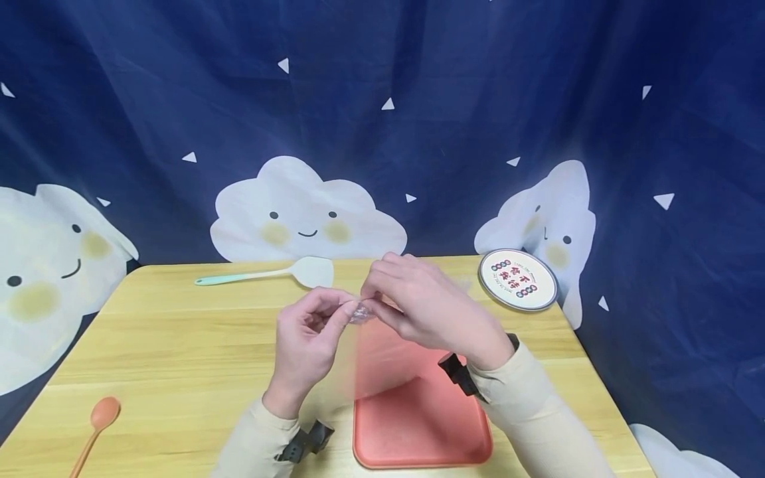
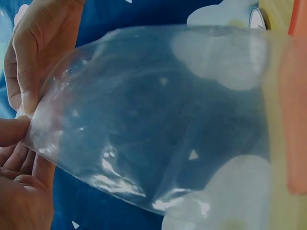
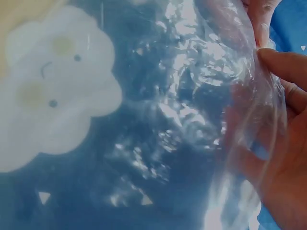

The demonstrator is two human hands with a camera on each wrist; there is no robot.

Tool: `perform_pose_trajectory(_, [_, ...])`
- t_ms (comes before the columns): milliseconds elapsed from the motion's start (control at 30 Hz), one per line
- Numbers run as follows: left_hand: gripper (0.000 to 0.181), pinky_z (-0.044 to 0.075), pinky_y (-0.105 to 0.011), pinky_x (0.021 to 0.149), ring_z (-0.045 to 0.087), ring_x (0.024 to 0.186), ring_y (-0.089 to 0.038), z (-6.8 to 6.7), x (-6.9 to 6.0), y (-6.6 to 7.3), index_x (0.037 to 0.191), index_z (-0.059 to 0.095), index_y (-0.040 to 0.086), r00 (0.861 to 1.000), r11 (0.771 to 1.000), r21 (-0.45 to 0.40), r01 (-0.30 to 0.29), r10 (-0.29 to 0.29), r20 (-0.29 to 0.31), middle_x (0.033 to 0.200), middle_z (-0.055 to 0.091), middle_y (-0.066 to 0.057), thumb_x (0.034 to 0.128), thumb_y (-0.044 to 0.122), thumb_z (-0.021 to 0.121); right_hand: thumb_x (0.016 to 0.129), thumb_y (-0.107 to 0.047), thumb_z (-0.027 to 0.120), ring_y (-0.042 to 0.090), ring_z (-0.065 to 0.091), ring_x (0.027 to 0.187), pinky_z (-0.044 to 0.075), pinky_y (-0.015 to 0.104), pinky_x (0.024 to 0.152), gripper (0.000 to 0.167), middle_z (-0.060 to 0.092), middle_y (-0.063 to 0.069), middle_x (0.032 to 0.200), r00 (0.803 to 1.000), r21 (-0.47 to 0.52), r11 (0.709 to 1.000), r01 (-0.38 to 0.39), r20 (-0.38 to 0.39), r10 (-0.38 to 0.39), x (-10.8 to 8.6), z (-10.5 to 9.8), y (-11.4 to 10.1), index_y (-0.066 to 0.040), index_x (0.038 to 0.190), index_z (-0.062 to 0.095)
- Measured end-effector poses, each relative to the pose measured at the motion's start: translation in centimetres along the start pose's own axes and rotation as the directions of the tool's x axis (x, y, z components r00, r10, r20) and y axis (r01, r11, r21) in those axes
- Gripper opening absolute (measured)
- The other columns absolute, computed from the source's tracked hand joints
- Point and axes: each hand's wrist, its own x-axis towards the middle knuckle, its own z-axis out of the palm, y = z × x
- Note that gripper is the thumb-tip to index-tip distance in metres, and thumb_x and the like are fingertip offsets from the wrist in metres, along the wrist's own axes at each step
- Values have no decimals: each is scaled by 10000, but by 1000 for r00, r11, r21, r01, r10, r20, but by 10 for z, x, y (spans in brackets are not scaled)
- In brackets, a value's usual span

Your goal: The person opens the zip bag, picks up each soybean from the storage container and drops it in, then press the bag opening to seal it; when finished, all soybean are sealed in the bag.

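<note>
A clear plastic bag (image 1: 361, 315) hangs between the two hands, its gathered edge pinched at the fingertips. My left hand (image 1: 307, 342) pinches it between thumb and index finger, the other fingers curled. From the other side, my right hand (image 1: 421, 305) grips the same bunched edge, fingertips touching or almost touching the left ones. In the left wrist view the film of the bag (image 2: 158, 120) spreads out wide and shiny, and the backdrop shows through it. The right wrist view shows the bag (image 3: 158, 120) creased near the fingers. Below, its film covers part of a red tray (image 1: 424, 431).
A spatula (image 1: 269, 273) with a mint handle lies at the table's back edge. An oval plate (image 1: 517, 279) with red lettering sits at the back right. The orange spoon (image 1: 103, 417) lies at the front left. A blue cloud-print curtain (image 1: 454, 133) hangs behind the wooden table (image 1: 191, 358).
</note>
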Motion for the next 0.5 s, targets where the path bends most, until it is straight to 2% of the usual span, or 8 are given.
perform_pose_trajectory(167, [110, 607, -322, 627, 719, 715, -199, -1, -1, -1, 877, 672, -81, 998, 999, -6, -49, 49, -30, 802, 715, -183, 848, -183, 642, 902, -81, 706, 87, 442, 728, 378, 219, 652, 106, 546, -94, 805, 1000, 1, 1000, -17, -8, 17, 0, 0, -1, -131, 880, 615])
perform_pose_trajectory(300, [92, 610, -336, 641, 725, 709, -220, -2, 1, -1, 864, 680, -68, 995, 995, 1, -96, 96, -21, 805, 722, -170, 856, -156, 656, 905, -94, 710, 80, 455, 724, 387, 220, 658, 90, 569, -95, 825, 999, -2, 999, -41, 8, 41, -3, -2, 1, -131, 896, 628])
perform_pose_trajectory(400, [41, 595, -257, 607, 724, 709, -196, -6, 1, 0, 847, 677, -71, 993, 993, 38, -108, 110, -35, 797, 724, -162, 874, -102, 675, 907, -109, 711, 81, 476, 730, 413, 227, 671, 74, 580, -94, 832, 998, -13, 998, -65, 19, 65, -5, -5, 4, -129, 905, 640])
perform_pose_trajectory(500, [48, 510, -165, 510, 723, 711, -166, -12, 2, 1, 838, 674, -68, 993, 993, 66, -99, 103, -64, 786, 722, -167, 873, -102, 673, 903, -118, 716, 80, 491, 729, 431, 227, 651, 66, 579, -96, 826, 995, -34, 994, -99, 18, 100, -10, -11, 8, -132, 896, 651])
